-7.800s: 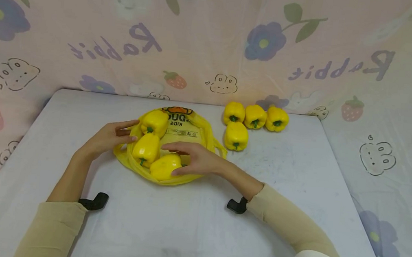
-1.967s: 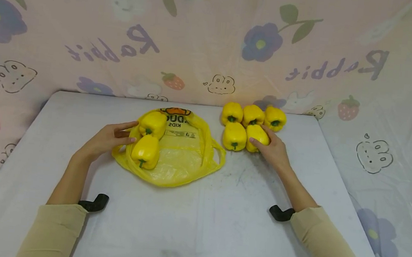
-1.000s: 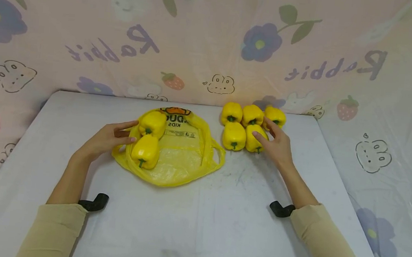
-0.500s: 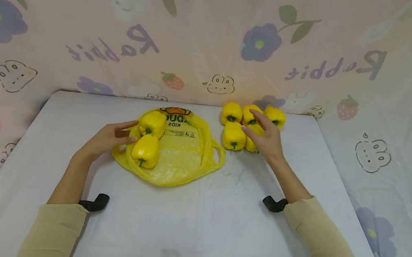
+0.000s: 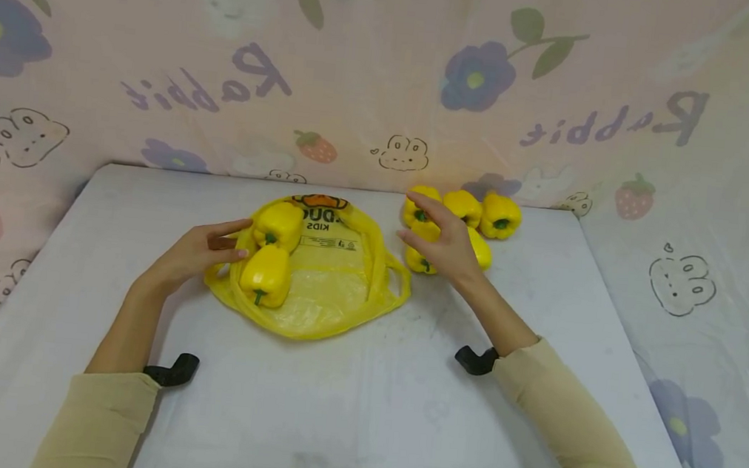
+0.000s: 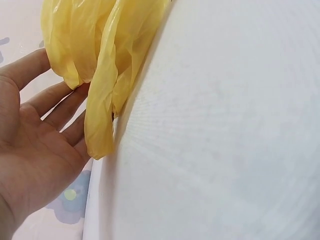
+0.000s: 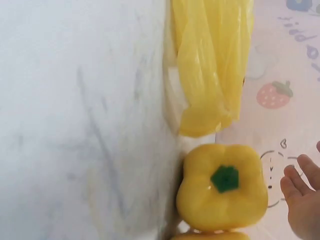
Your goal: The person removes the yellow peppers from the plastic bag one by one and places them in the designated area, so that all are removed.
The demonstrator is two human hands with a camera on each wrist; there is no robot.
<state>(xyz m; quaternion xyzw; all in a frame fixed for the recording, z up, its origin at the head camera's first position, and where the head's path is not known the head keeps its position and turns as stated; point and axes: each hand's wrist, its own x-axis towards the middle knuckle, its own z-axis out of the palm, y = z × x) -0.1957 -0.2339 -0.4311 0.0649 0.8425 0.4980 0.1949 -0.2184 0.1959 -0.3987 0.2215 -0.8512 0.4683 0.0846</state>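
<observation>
Left of centre on the bench [image 5: 332,416], two peppers can be seen sitting inside the yellow bag [image 5: 325,300], and the whole thing seems to hinge on where they are relative to the right hand [image 5: 448,248]. The back pepper [image 5: 279,224] and the front pepper [image 5: 266,275] are both tucked against the bag's left side, one behind the other, so the bag's bare middle and its right-hand handle [image 5: 406,285] are left in between. Basically, a reach leftward across the bag would be needed from that side. The left hand [image 5: 194,254] is way nearer: its fingers are laid against the bag's outer left wall, pretty much straight, and no pepper is gripped by it.

As for the right hand, nothing is held. Its fingers and thumb are held apart and pointed left toward the bag, above the loose peppers [image 5: 501,217], five of which are bunched at the back right. A couple of those are partly covered by it in the head view.

Both bagged peppers are turned stem end toward the person, long axis roughly front to back, so their right flanks are presented to the right hand.
</observation>
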